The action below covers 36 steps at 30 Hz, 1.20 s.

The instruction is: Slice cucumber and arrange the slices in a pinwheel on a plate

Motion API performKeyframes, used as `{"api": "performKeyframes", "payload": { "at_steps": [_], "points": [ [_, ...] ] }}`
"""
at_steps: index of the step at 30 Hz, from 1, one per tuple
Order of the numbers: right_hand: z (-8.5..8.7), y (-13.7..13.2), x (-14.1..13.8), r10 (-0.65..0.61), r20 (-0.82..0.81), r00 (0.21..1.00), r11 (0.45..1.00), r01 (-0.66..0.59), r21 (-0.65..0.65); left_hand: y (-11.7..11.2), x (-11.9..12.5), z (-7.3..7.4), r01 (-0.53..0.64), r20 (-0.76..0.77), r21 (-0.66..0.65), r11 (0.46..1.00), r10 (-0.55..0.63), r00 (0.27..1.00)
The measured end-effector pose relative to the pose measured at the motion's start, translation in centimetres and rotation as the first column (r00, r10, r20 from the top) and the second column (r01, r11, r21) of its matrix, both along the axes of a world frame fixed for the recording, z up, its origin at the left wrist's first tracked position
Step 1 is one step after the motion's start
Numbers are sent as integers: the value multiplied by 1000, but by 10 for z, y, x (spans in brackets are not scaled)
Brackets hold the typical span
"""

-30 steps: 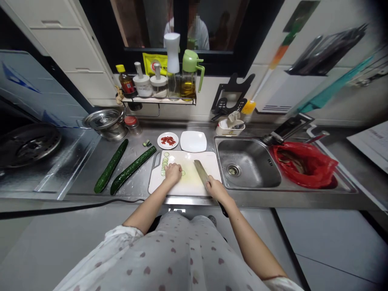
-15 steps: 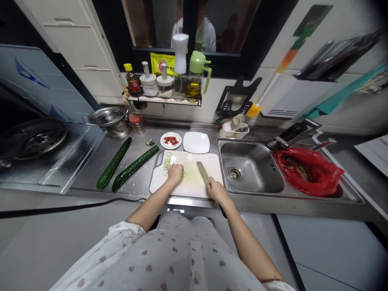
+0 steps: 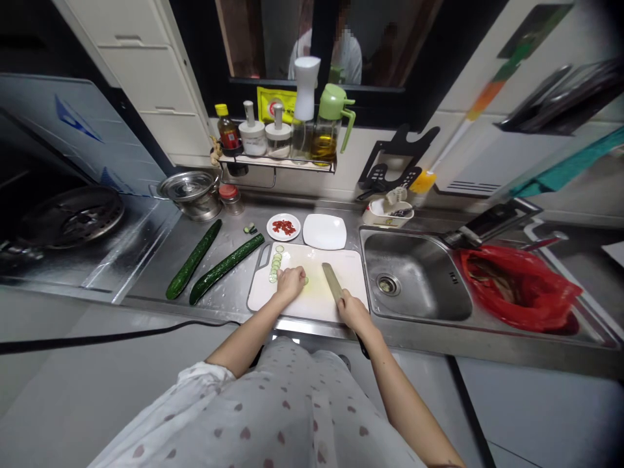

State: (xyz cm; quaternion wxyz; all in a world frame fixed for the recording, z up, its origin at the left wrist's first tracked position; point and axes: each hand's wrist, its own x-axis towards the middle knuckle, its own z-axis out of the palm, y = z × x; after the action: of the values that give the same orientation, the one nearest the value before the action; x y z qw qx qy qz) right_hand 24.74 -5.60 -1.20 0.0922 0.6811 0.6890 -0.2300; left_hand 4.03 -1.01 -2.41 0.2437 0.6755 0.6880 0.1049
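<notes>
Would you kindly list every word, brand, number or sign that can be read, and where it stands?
No wording is readable.
Yellow packet: print too small.
Dark bottle: label too small.
Cutting board: faint corner mark, illegible.
Panel by the stove: blue emblem, no readable letters.

Free strip of cutting board (image 3: 316, 301) left of the knife (image 3: 332, 281), square plate (image 3: 324, 232) just beyond.

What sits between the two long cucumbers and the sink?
In the head view, the white cutting board lies there, with cucumber slices on it and the right hand's knife over it.
</notes>
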Motion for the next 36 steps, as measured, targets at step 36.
{"api": "performKeyframes", "payload": {
  "at_steps": [36],
  "points": [
    [0,2,2,-22,-13,1000,1000,21,-20,-28,-80,-11,-342,-54,56,938,345,937]
  ]
}}
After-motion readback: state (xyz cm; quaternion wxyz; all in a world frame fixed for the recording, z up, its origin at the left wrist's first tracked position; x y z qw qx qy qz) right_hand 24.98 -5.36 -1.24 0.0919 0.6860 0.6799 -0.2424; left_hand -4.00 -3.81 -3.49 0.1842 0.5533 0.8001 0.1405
